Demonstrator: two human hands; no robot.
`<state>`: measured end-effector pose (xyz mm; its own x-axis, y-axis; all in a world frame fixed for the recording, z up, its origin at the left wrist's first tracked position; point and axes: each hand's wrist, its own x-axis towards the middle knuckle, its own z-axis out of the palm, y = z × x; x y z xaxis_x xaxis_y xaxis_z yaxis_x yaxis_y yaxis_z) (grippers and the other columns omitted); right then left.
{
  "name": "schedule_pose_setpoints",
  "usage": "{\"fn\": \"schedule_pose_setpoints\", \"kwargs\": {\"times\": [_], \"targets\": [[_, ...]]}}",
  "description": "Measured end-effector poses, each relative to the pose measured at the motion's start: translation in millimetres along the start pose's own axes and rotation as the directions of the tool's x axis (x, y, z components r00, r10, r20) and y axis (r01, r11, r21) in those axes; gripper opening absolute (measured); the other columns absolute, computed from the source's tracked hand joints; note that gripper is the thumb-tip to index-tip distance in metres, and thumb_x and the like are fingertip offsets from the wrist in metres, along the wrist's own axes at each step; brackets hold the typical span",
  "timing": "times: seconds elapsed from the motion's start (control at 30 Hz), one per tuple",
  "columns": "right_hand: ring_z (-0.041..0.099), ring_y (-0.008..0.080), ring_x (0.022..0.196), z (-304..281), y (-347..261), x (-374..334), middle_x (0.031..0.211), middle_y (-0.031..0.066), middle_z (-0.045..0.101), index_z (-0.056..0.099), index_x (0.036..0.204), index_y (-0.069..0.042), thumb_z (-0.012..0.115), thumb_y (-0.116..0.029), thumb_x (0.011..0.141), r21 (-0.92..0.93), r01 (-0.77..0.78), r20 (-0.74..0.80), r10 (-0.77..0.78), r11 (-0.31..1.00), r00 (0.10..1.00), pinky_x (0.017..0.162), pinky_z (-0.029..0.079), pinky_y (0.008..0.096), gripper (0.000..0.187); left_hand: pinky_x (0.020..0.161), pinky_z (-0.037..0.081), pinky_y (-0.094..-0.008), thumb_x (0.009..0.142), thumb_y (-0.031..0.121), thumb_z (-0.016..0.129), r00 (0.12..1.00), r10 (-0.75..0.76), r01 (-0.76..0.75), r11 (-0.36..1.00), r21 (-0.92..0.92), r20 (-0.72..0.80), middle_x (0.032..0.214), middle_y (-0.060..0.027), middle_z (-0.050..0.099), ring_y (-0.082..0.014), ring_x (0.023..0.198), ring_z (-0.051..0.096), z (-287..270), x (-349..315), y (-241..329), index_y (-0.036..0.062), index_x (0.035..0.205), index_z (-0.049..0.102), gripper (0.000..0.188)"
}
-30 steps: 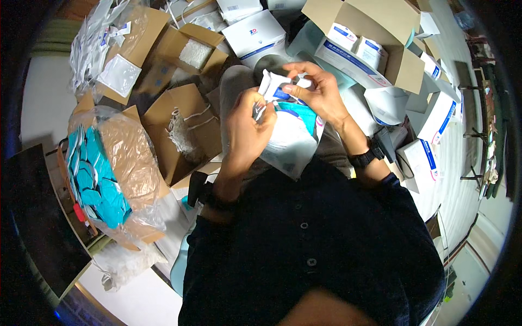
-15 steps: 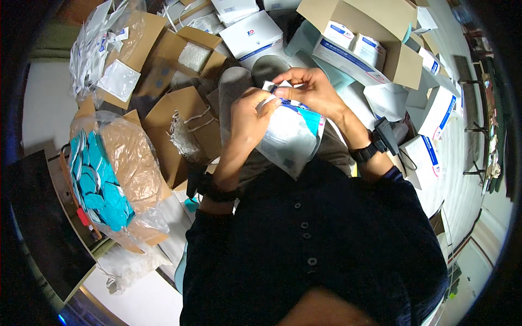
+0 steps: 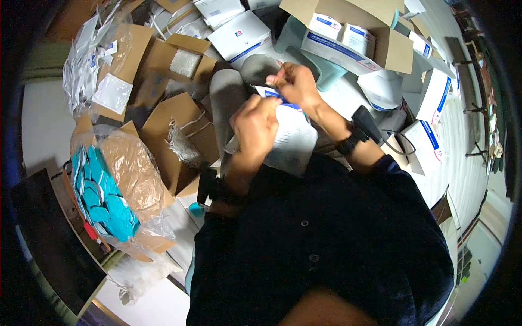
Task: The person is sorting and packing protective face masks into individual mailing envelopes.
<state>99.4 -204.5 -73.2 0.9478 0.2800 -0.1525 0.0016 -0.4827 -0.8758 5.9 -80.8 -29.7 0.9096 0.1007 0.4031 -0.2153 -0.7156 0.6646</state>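
Note:
Over my lap a white plastic pouch point(image 3: 291, 142) with a blue-printed top edge hangs tilted. My left hand point(image 3: 256, 126) is closed on the upper left part of this pouch, knuckles up. Just above the pouch's top edge, my right hand point(image 3: 296, 86) is closed in a pinch; whatever its fingertips hold is too small to make out. Dark bands with small devices sit on both wrists.
At left, a plastic-lined carton point(image 3: 136, 174) holds teal folded masks point(image 3: 103, 190). Open cartons with white cords point(image 3: 182, 144) and a white bundle point(image 3: 186, 62) stand farther up. White pouches point(image 3: 111, 92) lie far left. A large carton point(image 3: 342, 51) holds white boxes at upper right.
My right hand has shifted up and left from the pouch's top edge, its fingers now closed tighter. My left hand has moved slightly down. The teal patch on the pouch no longer shows.

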Motion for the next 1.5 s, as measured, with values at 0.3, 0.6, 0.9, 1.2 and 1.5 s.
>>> {"fn": "schedule_pose_setpoints", "kwargs": {"times": [0.3,0.6,0.9,1.2,1.5], "targets": [[0.067,0.0299,0.074,0,32,12,0.08,0.0195,0.067,0.067,0.098,-0.002,0.074,-0.029,0.078,-0.021,-0.283,-0.066,0.281,0.959,0.957,0.069,0.048,0.0369,0.035,0.051,0.046,-0.0304,0.072,0.003,0.075,0.97,0.24,-0.241,0.961,-0.139,-0.021,0.071,-0.003,0.059,-0.0171,0.06,0.059,-80,-9,67,0.0075,0.084,0.071,0.013],[0.055,0.0116,0.072,9,28,-3,0.07,0.0042,0.057,0.059,0.081,-0.001,0.069,-0.024,0.087,0.466,0.039,0.021,-0.055,0.884,0.998,0.071,0.044,0.0287,0.026,0.061,0.047,-0.0313,0.087,0.01,0.061,0.994,-0.106,0.106,0.994,-0.029,-0.006,0.076,-0.0091,0.063,-0.0219,0.067,0.061,-94,-1,14,0.0051,0.085,0.066,0.008],[0.061,0.0115,0.081,-3,-18,-2,0.095,0.005,0.066,0.061,0.114,-0.002,0.067,-0.023,0.089,0.612,0.168,0.051,-0.25,0.773,0.967,0.067,0.051,0.0266,0.034,0.063,0.047,-0.0403,0.094,0.018,0.055,0.959,-0.227,0.239,0.969,-0.061,0.168,0.083,-0.0196,0.062,-0.0368,0.075,0.064,-63,11,-19,0.0053,0.101,0.053,0.015],[0.057,0.0074,0.076,-13,-40,4,0.08,0.0008,0.065,0.067,0.093,0.001,0.07,-0.018,0.087,0.407,0.159,0.285,-0.29,0.9,0.914,0.069,0.048,0.0226,0.021,0.069,0.049,-0.0302,0.09,0.01,0.061,0.919,-0.233,0.317,0.917,-0.241,0.319,0.089,-0.0159,0.066,-0.0182,0.087,0.067,-42,17,-17,0.0051,0.109,0.048,0.023],[0.049,0.0098,0.058,5,-37,-7,0.059,0.0049,0.054,0.057,0.072,0.0,0.077,-0.024,0.08,0.073,0.159,0.065,-0.163,0.985,0.984,0.053,0.041,0.0283,0.032,0.06,0.043,-0.0393,0.085,0.016,0.064,0.964,-0.207,0.206,0.978,0.023,0.165,0.072,-0.0105,0.056,-0.0322,0.066,0.056,-24,11,-27,0.002,0.073,0.062,0.018]]}}
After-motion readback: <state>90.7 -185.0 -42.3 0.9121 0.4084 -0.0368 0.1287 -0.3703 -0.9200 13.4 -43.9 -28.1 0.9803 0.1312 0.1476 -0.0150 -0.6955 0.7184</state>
